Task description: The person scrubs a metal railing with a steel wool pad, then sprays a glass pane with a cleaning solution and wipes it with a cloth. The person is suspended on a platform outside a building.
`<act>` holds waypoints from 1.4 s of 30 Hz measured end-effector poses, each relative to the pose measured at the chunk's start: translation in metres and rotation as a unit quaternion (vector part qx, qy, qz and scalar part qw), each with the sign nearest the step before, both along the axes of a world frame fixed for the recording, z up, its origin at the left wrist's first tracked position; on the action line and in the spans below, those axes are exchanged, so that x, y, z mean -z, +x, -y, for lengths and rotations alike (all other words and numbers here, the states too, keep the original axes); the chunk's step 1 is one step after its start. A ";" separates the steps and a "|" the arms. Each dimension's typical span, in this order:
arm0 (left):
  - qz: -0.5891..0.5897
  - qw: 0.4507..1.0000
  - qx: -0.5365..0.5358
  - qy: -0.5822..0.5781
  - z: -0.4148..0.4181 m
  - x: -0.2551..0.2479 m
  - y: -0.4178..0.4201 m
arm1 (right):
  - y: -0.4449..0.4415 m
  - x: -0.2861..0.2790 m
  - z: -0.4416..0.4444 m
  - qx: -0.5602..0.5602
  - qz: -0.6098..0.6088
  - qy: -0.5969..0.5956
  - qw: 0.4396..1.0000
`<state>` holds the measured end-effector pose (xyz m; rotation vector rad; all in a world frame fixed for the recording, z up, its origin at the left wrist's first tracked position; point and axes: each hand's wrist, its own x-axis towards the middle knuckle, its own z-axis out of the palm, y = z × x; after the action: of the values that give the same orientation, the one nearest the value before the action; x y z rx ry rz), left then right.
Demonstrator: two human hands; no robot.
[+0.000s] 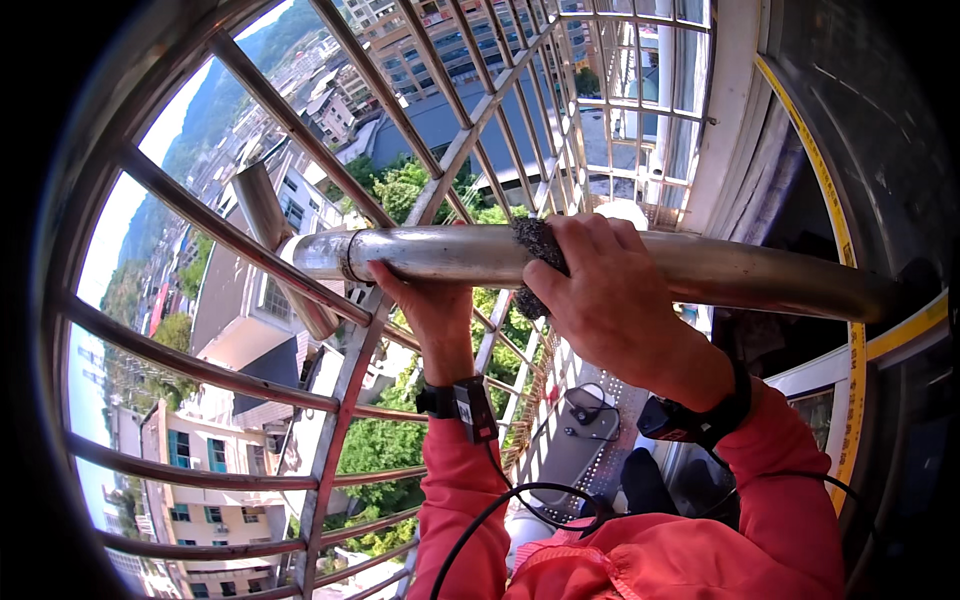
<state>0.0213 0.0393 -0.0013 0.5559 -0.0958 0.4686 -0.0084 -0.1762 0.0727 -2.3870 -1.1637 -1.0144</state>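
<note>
A thick stainless steel pipe runs across the view, out between the bars of a metal window cage to a T-shaped end piece outside. My left hand grips the pipe from below near its banded joint, thumb on the near side. My right hand lies over the pipe farther right and presses a dark steel wool scrubber against it. The scrubber wraps partly around the pipe; some of it is hidden under my fingers. Both wrists wear black straps with small devices, and a black cable hangs between my arms.
Metal cage bars curve around the left and front, with buildings and trees far below. Under my arms, a grey board with a small corded item lies on a perforated metal floor. Yellow tape edges the window frame at right.
</note>
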 end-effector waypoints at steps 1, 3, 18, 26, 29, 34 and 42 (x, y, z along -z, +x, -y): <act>-0.031 0.999 -0.025 0.012 -0.006 0.000 -0.002 | 0.003 0.000 -0.020 -0.008 -0.007 0.002 1.000; -0.099 0.990 -0.072 0.065 -0.003 -0.010 -0.006 | 0.008 -0.010 -0.053 -0.024 -0.040 -0.008 0.999; 0.103 0.983 0.117 -0.096 -0.013 0.003 -0.007 | -0.011 -0.025 0.079 0.012 -0.148 0.057 0.987; 0.066 0.985 0.107 -0.121 -0.017 0.009 -0.010 | 0.039 -0.028 -0.067 -0.053 -0.210 0.046 0.975; 0.043 0.998 0.014 0.048 -0.003 0.008 -0.011 | 0.041 -0.043 -0.142 -0.035 -0.269 0.012 0.963; 0.031 0.997 0.067 0.032 -0.008 0.008 -0.014 | 0.041 -0.049 -0.185 0.026 -0.240 0.007 0.970; 0.018 0.999 -0.013 -0.034 -0.008 0.005 -0.016 | 0.033 -0.028 -0.032 -0.032 -0.237 0.046 0.970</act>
<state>0.0054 0.0477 -0.0060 0.4821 -0.1058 0.5046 0.0248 -0.1447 0.1009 -2.3192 -0.9796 -0.4250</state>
